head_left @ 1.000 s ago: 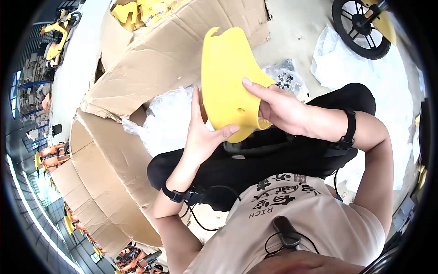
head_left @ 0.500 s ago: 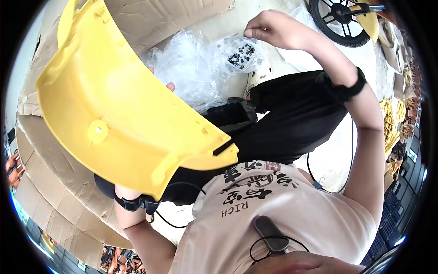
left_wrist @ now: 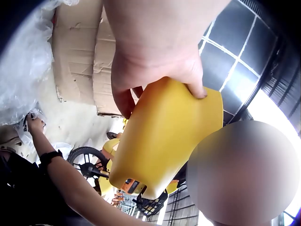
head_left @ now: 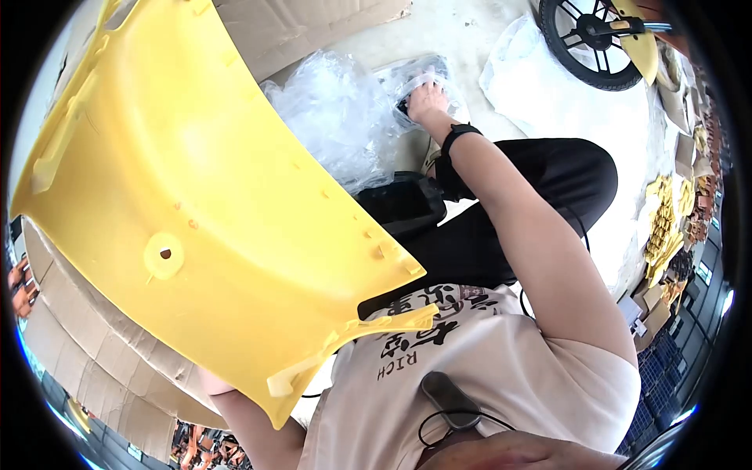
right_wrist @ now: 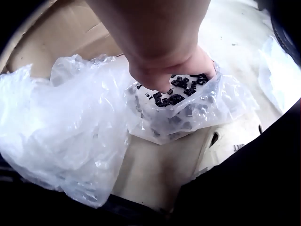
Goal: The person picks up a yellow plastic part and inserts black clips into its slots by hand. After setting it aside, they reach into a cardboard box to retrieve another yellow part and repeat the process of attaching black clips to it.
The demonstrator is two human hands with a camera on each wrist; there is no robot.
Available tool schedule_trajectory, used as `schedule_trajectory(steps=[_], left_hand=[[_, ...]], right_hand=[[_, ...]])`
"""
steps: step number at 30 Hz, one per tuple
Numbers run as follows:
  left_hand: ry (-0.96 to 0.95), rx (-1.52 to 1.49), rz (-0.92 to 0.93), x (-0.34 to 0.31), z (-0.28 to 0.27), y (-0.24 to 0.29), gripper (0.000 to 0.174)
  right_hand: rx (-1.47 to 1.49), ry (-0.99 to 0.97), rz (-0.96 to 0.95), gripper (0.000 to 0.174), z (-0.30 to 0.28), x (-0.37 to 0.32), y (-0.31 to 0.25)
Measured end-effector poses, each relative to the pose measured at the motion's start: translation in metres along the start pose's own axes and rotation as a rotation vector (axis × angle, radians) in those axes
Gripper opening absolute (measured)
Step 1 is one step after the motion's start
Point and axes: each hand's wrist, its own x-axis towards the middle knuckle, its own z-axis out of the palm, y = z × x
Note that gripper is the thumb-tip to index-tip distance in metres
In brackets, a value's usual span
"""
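Observation:
A large curved yellow plastic panel (head_left: 227,188) fills the left of the head view, its hollow inner side with a round hole facing up. My left hand (left_wrist: 155,70) grips it by one end, thumb on one side and fingers on the other in the left wrist view. The panel hides that hand in the head view. Away to the right, my right hand (head_left: 428,102) reaches into an opened clear plastic bag (right_wrist: 183,122). Small black clips (right_wrist: 176,98) lie in the bag, around the thumb and fingertips.
Crumpled clear plastic (head_left: 333,117) lies left of the clip bag. Cardboard (head_left: 313,31) stands behind it, with more cardboard (head_left: 102,329) at the left. A black spoked wheel (head_left: 591,39) is at the upper right, near white sheeting (head_left: 509,70) on the floor.
The panel, first held in both hands, has turned inner side up and swung left in the left hand. My right hand has left it and come down into the clip bag.

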Motion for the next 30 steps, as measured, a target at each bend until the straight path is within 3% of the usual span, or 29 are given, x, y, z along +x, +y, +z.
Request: schedule_trajectory(steps=[1,3,5,8,12,14,16,18,24,30], left_hand=[[0.052,-0.036,-0.003,-0.005,-0.024,-0.046,0.038],[0.13,-0.073,-0.016,-0.008,-0.041,-0.075,0.034],[0.148,-0.059,-0.027,-0.01,-0.037,-0.065,0.035],[0.167,-0.061,-0.042,-0.011,-0.03,-0.058,0.036],[0.16,-0.065,-0.045,-0.009,-0.022,-0.051,0.037],[0.151,-0.074,-0.048,-0.005,-0.016,-0.049,0.037],[0.146,-0.087,-0.043,-0.004,-0.011,-0.046,0.038],[0.138,-0.09,-0.04,-0.003,-0.007,-0.044,0.039],[0.113,-0.117,-0.029,-0.003,-0.002,-0.04,0.04],[0.091,-0.174,0.048,0.023,0.008,-0.014,0.042]], right_hand=[[0.069,0.113,0.1,0.067,0.009,0.005,0.0],[0.15,0.207,0.135,0.072,0.015,0.013,0.003],[0.231,0.43,0.099,0.075,0.026,0.031,0.008],[0.224,0.591,0.037,0.072,0.038,0.046,0.018],[0.183,0.5,0.013,0.067,0.019,0.028,0.017],[0.175,0.286,-0.011,0.063,0.012,0.022,0.014],[0.175,0.298,-0.037,0.063,0.014,0.021,0.015],[0.234,0.46,-0.086,0.068,0.019,0.014,0.013],[0.164,0.324,-0.21,0.067,0.024,0.008,0.013],[0.219,0.447,-0.362,0.054,0.048,0.027,0.023]])
